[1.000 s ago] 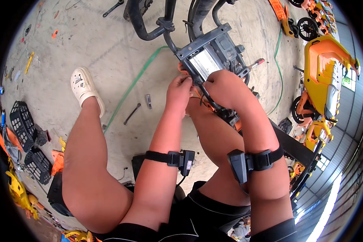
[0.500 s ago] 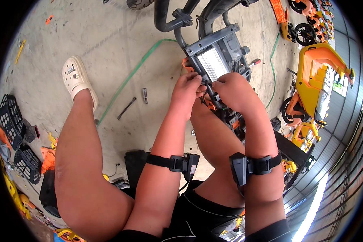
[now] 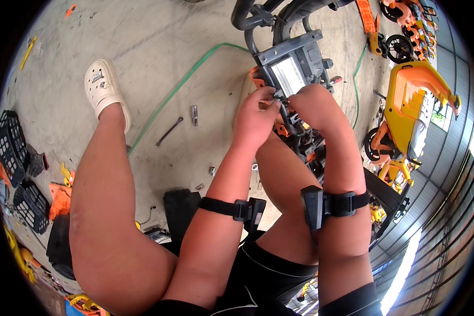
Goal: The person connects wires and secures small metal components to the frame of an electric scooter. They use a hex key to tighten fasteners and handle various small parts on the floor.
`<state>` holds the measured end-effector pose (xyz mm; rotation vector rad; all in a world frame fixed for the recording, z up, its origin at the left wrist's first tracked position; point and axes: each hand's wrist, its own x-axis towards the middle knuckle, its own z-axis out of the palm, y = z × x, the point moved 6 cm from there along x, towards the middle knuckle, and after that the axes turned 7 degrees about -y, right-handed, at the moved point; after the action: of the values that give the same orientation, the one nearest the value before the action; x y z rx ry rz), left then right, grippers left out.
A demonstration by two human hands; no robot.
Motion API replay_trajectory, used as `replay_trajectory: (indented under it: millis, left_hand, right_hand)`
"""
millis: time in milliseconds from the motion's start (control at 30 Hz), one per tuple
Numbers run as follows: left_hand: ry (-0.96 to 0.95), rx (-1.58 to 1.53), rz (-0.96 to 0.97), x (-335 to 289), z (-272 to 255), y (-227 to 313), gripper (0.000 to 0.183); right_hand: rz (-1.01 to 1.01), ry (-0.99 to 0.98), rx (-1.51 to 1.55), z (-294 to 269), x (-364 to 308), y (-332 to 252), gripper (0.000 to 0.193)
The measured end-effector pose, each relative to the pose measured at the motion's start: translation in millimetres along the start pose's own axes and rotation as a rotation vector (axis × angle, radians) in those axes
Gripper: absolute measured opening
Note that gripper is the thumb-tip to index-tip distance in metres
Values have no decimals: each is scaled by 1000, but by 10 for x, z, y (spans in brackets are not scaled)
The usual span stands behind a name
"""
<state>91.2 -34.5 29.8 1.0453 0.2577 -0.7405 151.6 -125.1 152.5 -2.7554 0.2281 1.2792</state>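
The dark metal frame (image 3: pixel 288 46) stands on the floor (image 3: pixel 158 68) at upper centre, ahead of the person's right leg (image 3: pixel 284 174). It carries a grey unit with a white label (image 3: pixel 288 75); an orange part (image 3: pixel 257 77) shows at its left edge.

Both hands meet at the near edge of the frame, just below the label, around a small black piece (image 3: pixel 280 99). The left hand (image 3: pixel 254 117) has its fingers curled, thumb and fingertips at that piece; whether its grip is closed on it, I cannot tell. The right hand (image 3: pixel 314 105) is bent inward, its back hiding most of the fingers, so its grip cannot be told either.

Just right of the frame is a red-handled tool (image 3: pixel 336 80). To the left, a green hose (image 3: pixel 187 80) curves over the floor, with a socket (image 3: pixel 195 116) and a wrench (image 3: pixel 169 131) lying near each other below it. Farther left is the cream shoe (image 3: pixel 104 87) on the left foot, then two black grates (image 3: pixel 10 139). Well off to the right stands a yellow scooter (image 3: pixel 400 105).
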Motion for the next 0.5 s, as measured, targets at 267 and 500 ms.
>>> replay_trajectory:
  millis: [267, 500]
  left_hand:
    - [129, 284, 138, -135, 66, 160, 35]
    - [92, 351, 122, -118, 59, 205, 31]
  right_hand:
    - [55, 48, -152, 21, -6, -106, 17]
    - [4, 253, -419, 112, -171, -206, 19]
